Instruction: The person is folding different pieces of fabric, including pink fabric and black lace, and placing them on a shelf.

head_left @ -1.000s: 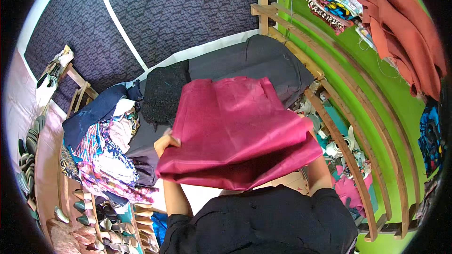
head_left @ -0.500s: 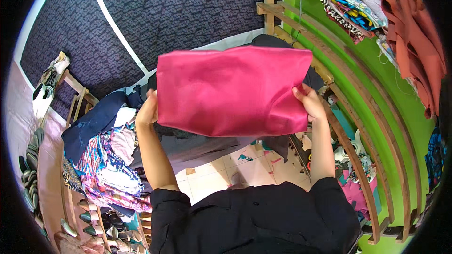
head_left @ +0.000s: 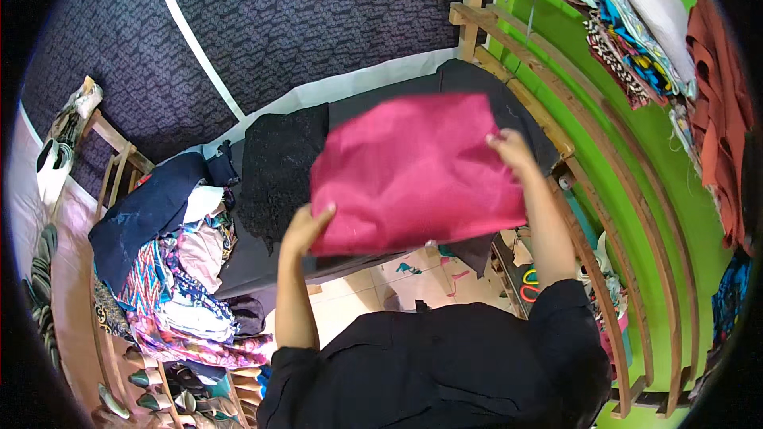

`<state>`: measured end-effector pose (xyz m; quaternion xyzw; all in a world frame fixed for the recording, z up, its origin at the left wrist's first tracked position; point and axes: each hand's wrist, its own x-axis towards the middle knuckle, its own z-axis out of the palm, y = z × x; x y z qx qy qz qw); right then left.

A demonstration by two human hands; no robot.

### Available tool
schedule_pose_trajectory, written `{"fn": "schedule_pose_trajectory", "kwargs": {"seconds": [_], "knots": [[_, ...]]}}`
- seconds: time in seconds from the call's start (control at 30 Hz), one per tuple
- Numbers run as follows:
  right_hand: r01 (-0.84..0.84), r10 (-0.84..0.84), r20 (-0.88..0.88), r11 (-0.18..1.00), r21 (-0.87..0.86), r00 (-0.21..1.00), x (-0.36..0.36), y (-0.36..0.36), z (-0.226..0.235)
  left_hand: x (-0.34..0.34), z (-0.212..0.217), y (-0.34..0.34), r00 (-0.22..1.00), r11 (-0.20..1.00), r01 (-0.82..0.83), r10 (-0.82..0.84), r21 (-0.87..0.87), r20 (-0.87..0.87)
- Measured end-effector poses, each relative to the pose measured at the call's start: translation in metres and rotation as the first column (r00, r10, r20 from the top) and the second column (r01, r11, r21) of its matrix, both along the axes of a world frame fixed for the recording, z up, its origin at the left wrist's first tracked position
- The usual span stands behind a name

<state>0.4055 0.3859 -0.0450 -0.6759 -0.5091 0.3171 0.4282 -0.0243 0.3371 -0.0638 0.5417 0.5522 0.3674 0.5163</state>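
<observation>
Using the table [head_left: 469, 83] as reference. Pink cloth [head_left: 417, 175] is over the table's middle, held out in both hands, blurred a bit. Can't tell if its underside touches the tabletop.

Left hand [head_left: 306, 230]: over the table's near edge, pinching the cloth's near left corner, thumb on top, fingers mostly hidden below. Right hand [head_left: 513, 151]: over the table's right part, pinching the cloth's right edge; finger detail blurred.

Black lacy cloth [head_left: 278, 175] lies on the table, left of its middle. Clothes pile [head_left: 195, 270] at the table's left end, mixed prints, navy cloth [head_left: 151, 206] on its far side. Shoes [head_left: 151, 381] in rows, nearer the person than the table's left end.

Right of the table: curved-looking wooden rails [head_left: 576, 99] against a green wall [head_left: 556, 24]. Folded fabrics [head_left: 636, 24] up beyond the table's far right. Teal scrap [head_left: 409, 268] on the floor just off the table's near edge.
</observation>
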Motion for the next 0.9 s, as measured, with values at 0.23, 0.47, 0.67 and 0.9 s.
{"fn": "schedule_pose_trajectory", "kwargs": {"seconds": [0.23,0.47,0.67,0.9], "knots": [[0.212,-0.21,0.165,0.977,0.003,0.964,-0.011,-0.045,-0.107,0.023,-0.03,-0.054,0.853,0.915,-0.341,0.397,0.216,-0.34],[0.199,-0.257,0.211,0.945,0.26,0.943,-0.025,-0.043,-0.085,0.07,0.026,-0.015,0.718,0.659,0.229,0.383,0.717,-0.581],[0.248,-0.251,0.54,0.965,0.08,0.803,-0.028,-0.032,-0.103,0.09,-0.056,0.021,0.493,0.83,0.337,0.247,0.445,-0.834],[0.419,-0.528,0.339,0.839,0.346,0.779,-0.016,-0.065,-0.103,0.091,-0.06,0.022,0.472,0.849,0.34,0.217,0.403,-0.855]]}}
